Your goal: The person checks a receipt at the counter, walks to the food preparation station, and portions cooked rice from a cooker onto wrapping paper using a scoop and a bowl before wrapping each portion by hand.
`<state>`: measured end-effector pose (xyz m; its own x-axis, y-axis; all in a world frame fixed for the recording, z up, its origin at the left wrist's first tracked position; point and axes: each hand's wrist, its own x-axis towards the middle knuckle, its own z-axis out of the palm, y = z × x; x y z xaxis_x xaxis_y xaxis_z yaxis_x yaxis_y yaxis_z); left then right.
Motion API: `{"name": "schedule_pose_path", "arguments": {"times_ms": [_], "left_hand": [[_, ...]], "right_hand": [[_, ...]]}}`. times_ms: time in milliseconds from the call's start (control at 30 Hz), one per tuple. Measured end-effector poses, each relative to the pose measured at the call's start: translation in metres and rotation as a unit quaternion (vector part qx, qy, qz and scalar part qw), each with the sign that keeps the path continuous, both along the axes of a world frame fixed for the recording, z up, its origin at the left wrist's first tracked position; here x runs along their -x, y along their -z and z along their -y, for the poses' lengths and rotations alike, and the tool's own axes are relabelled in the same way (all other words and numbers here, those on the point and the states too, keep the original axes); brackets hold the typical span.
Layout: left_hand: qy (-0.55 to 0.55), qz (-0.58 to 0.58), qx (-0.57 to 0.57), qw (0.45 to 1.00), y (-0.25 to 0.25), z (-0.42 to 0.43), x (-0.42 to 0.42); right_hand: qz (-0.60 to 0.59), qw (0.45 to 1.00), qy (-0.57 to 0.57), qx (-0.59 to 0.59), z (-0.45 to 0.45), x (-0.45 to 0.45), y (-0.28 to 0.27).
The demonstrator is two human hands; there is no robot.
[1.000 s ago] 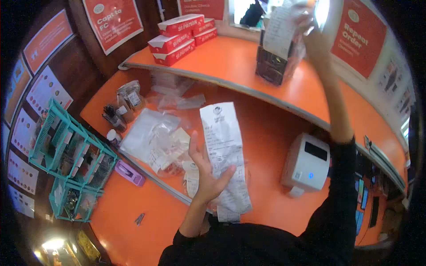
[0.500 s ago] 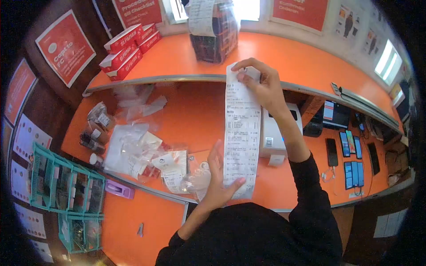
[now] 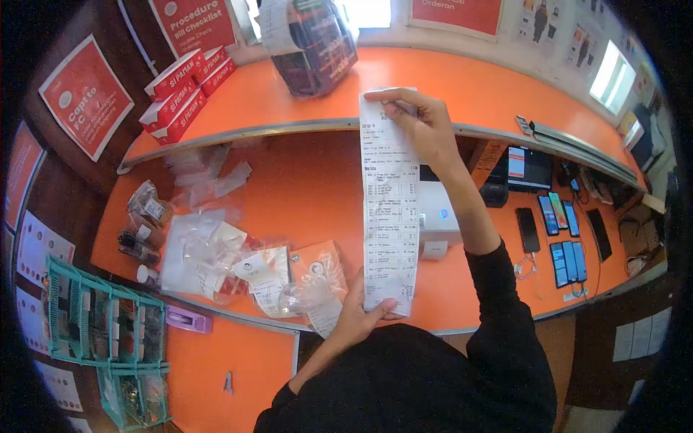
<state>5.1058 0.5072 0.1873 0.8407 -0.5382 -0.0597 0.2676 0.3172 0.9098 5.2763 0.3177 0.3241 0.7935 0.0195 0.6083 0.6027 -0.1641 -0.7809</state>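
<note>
A long white printed receipt (image 3: 390,209) is stretched upright in front of me. My right hand (image 3: 419,123) pinches its top end between thumb and fingers. At the bottom end my left hand (image 3: 364,315) grips it, thumb in front and the other fingers behind, partly hidden. Behind the paper stands a white receipt printer (image 3: 439,209), which the receipt and my right forearm partly cover. To the left of my left hand lie clear plastic bags and printed slips (image 3: 267,278) on the orange counter.
Red boxes (image 3: 173,108) and a dark wrapped package (image 3: 315,54) stand on the upper shelf (image 3: 419,68). Several phones (image 3: 556,216) and a monitor (image 3: 528,167) are at the right. Teal racks (image 3: 86,310), a purple stapler-like item (image 3: 189,320) and a small clip (image 3: 229,382) are at the left.
My left hand has closed on the receipt's lower end, its fingers now behind the paper. The receipt hangs straighter. The camera view has shifted slightly.
</note>
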Motion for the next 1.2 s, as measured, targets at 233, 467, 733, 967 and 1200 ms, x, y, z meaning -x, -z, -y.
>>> {"name": "schedule_pose_path", "arguments": {"times_ms": [233,467,733,967,1200], "left_hand": [[0.007,0.085,-0.022,0.996,0.004,0.001,0.002],[0.041,-0.053,0.066,0.996,0.001,0.004,0.0],[0.037,-0.069,0.104,0.991,0.006,0.013,-0.002],[-0.119,-0.309,0.278,0.902,0.04,-0.019,-0.026],[-0.219,-0.245,0.076,0.941,0.086,0.01,-0.024]], "right_hand": [[-0.004,1.0,0.003,-0.008,0.003,0.009,-0.001],[0.142,0.988,0.029,0.062,0.004,0.018,0.011],[0.12,0.98,-0.035,0.153,-0.012,0.092,0.025],[0.062,0.96,-0.061,0.266,-0.053,0.17,0.166],[-0.178,0.954,-0.238,0.048,-0.031,0.201,0.209]]}}
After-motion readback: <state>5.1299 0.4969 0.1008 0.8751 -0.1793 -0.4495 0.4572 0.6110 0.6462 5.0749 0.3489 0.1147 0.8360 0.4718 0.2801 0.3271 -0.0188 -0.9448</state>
